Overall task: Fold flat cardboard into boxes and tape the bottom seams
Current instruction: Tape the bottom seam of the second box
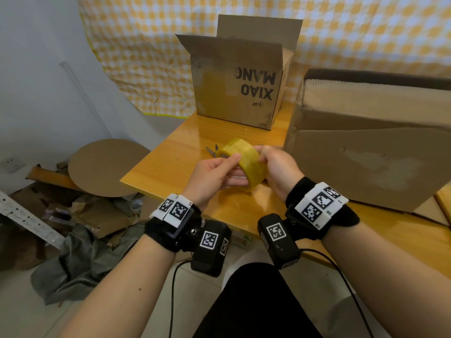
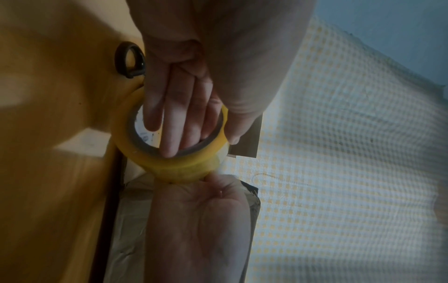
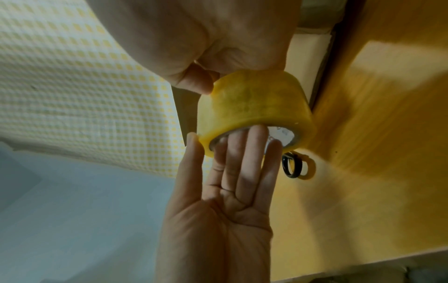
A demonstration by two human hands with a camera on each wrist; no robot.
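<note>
Both hands hold a yellow tape roll [image 1: 246, 162] just above the wooden table [image 1: 170, 152]. My left hand [image 1: 234, 168] has its fingers [image 2: 169, 122] straight inside the roll's core and its thumb on the outside, pinching the wall. My right hand [image 1: 263, 154] curls over the other side, thumb [image 3: 194, 82] pressed on the roll's outer face [image 3: 254, 103]. A folded-up box [image 1: 236, 81] printed XIAO MANG upside down stands at the table's far end, top flaps up. A larger cardboard box [image 1: 366, 152] stands at the right.
Scissors [image 1: 211, 150] lie on the table just behind the roll, handles visible [image 3: 295, 166]. Left of the table, a round cardboard disc [image 1: 105, 167], cardboard scraps and grey cloth [image 1: 80, 252] cover the floor. A yellow checked cloth [image 1: 136, 57] hangs behind.
</note>
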